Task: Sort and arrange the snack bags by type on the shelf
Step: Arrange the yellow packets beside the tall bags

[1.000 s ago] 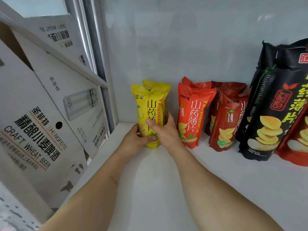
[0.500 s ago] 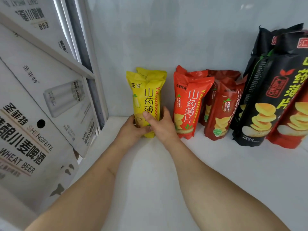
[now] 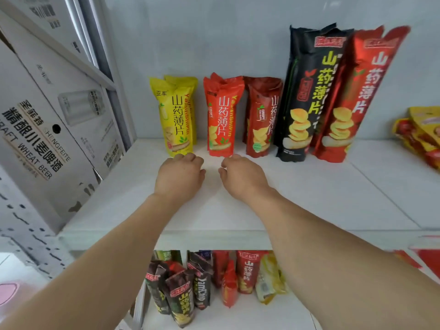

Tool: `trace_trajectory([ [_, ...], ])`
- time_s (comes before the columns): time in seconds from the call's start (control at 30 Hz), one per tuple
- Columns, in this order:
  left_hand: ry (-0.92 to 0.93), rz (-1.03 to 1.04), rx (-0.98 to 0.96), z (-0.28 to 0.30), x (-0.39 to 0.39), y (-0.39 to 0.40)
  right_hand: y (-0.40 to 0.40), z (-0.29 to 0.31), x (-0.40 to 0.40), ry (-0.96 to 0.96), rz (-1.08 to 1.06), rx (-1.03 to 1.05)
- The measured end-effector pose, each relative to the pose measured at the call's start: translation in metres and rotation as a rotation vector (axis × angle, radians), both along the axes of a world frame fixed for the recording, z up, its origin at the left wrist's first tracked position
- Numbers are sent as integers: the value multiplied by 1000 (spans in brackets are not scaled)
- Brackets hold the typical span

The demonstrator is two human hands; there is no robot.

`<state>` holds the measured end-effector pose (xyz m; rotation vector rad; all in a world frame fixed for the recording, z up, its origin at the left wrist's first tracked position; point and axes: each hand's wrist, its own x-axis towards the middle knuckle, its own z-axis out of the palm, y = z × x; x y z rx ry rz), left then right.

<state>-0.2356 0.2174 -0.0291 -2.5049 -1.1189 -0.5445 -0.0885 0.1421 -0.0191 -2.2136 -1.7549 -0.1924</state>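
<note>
Both hands point(image 3: 179, 177) point(image 3: 242, 176) withdrawn from yellow bag point(image 3: 175, 115), empty, fingers loosely curled; bag just ahead, upright beside orange bag point(image 3: 220, 115), grouped by type.

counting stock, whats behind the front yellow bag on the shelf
Behind the front yellow bag stands a second yellow bag, of which only the top and right edge show. Its front is covered, and whether a third stands further back cannot be seen.
</note>
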Motion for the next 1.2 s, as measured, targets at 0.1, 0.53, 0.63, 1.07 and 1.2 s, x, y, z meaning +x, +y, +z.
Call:
trace_trajectory([
  [0.1, 36, -88, 91, 3, 37, -55, -64, 7, 33, -114, -12, -40],
  [0.53, -37, -460, 248, 9, 229, -201, -246, 32, 198, -237, -237, 16],
  [0.63, -65, -530, 256, 8, 278, -210, -259, 32, 239, -247, -288, 0],
  [1.07, -151, -565, 146, 8, 469, -201, -277, 32, 416, -121, -480, 77],
  [1.2, -174, -505, -53, 10, 513, -207, -281, 32, 472, -42, -526, 121],
])
